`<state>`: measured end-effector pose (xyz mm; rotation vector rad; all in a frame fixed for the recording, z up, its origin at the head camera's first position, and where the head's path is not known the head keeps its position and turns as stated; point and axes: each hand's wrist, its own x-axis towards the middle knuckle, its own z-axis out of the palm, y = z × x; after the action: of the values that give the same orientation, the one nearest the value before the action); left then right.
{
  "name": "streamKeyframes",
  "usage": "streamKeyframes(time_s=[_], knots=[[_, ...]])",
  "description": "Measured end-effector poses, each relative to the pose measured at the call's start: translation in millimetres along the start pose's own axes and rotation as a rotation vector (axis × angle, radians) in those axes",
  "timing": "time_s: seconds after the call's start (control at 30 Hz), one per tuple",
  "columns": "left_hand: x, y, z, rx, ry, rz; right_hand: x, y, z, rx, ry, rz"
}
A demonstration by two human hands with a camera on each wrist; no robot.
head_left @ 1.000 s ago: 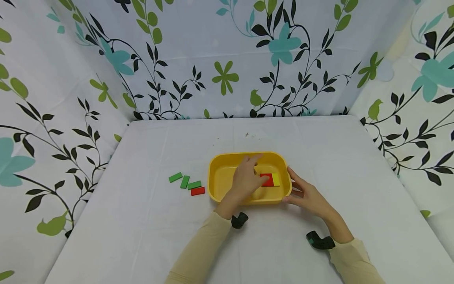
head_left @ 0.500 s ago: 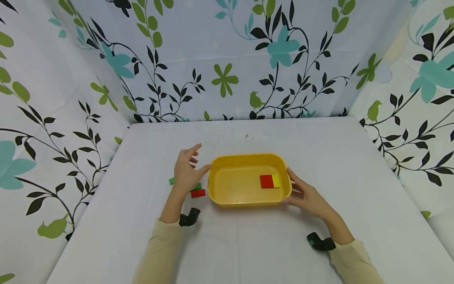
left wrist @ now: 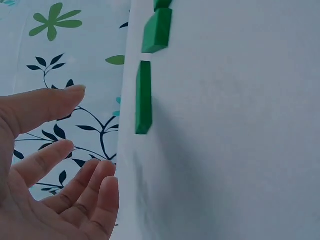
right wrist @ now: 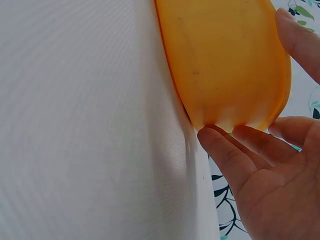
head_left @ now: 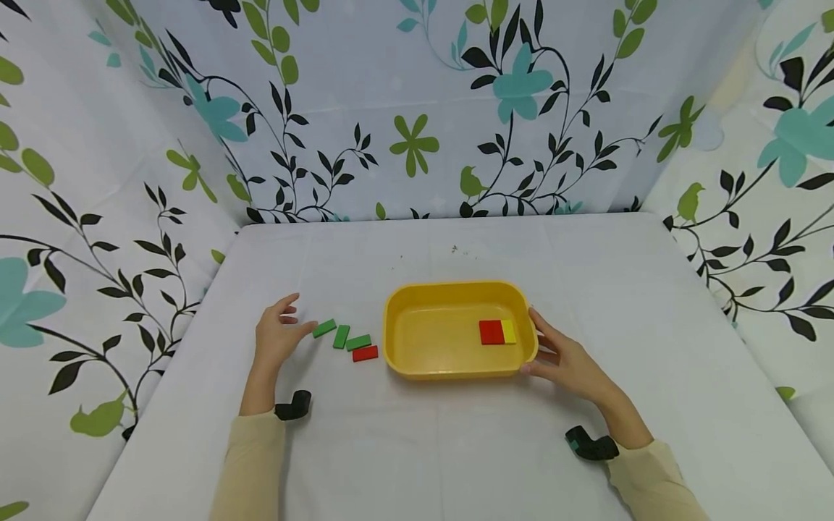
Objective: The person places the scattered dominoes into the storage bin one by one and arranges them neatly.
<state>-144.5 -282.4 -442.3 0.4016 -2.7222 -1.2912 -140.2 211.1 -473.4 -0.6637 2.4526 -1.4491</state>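
Observation:
A yellow tray (head_left: 430, 329) sits on the white table. Inside, near its right end, lie a red piece (head_left: 491, 332) and a yellow piece (head_left: 509, 332) side by side. My right hand (head_left: 565, 365) holds the tray's right end, thumb at the near corner and fingers along the end wall; the tray's outside (right wrist: 225, 65) fills the upper right wrist view. Left of a row of small blocks, my left hand (head_left: 276, 336) is empty, its fingers loosely bent. Its thumb is near the leftmost green block (head_left: 323, 328), which shows apart from the hand as a green block (left wrist: 144, 97) in the left wrist view.
Two more green blocks (head_left: 358, 343) and a red block (head_left: 365, 353) lie between the left hand and the tray. Dark camera mounts (head_left: 293, 405) sit at both wrists. A leaf-patterned curtain (head_left: 410, 108) stands behind and at both sides of the table.
My left hand has left the inside of the tray and moved left, past the loose blocks, uncovering them. My right hand stays at the tray's right end.

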Motion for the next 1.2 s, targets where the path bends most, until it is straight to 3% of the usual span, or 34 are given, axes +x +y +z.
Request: streamKeyframes(time_s=[0.13,0.23,0.7,0.97,1.2], knots=[[2.0,-10.5,3.0,-0.025,-0.095,-0.031,0.2,-0.1,-0.9,0.001,0.002,0.001],[2.3,-16.3,6.5,-0.038,-0.130,-0.029,0.0,-0.3,-0.8,0.002,0.001,0.002],[-2.0,-18.5,10.4,0.038,-0.186,0.014,0.1,-1.5,-0.8,-0.003,0.002,0.009],[3.3,-21.1,12.7,0.067,-0.214,0.057,0.0,-1.3,-0.5,0.000,0.002,0.003],[15.3,-19.0,10.1,0.062,-0.321,0.093,-0.3,0.6,-0.4,0.011,0.003,-0.004]])
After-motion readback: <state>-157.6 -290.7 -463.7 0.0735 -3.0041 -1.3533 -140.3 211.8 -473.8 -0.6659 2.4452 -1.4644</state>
